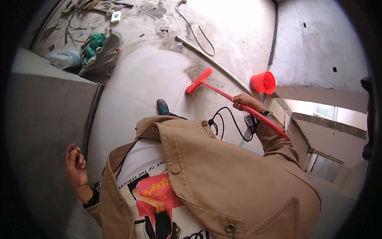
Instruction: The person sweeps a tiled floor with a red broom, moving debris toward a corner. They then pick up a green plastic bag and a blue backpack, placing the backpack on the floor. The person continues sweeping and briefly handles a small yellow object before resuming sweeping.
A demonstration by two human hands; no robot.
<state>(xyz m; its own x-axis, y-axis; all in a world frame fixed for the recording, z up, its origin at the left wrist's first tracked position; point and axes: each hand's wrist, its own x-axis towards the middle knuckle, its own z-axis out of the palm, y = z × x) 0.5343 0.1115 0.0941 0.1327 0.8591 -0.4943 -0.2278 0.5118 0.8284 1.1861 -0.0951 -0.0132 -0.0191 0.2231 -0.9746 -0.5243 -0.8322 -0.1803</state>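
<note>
My right hand (249, 102) grips the red handle of a floor brush (219, 91), whose red bristled head (199, 81) rests on or just above the pale tiled floor. The handle's rear end extends past my wrist, along the brown sleeve. At the far left, my left hand (77, 170) is raised with curled fingers. Between those fingers is a small yellow object (76, 153), too small to identify. Ahead of the brush head, a dark dirty patch (194, 71) marks the floor.
A long metal tube (213, 61) lies beyond the brush, near a grey hose (206, 40). A red bucket (262, 82) stands at right. Black cable (229, 112) loops near my right forearm. At upper left lie a rubbish sack (104, 56), a plastic bag (64, 58) and debris.
</note>
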